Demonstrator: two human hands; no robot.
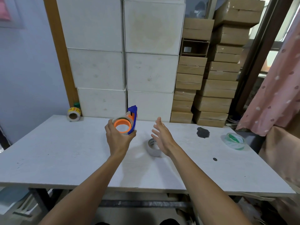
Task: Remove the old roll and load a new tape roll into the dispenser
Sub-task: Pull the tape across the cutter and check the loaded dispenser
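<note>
White table (pixel 65 159) w/ white boxes (pixel 123 46) & brown cartons (pixel 217 88) behind — pink curtain (pixel 276 95) at right.

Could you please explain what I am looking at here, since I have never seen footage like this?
This is one picture from a wide-angle camera worn on a person's head, looking down at their bare arms. The left hand holds a blue and orange plastic tape dispenser above a white table. The right hand is open and empty. Just behind it on the table lies a grey tape roll. A clear roll with a green core lies far right, and a yellow label roll far left.
</note>
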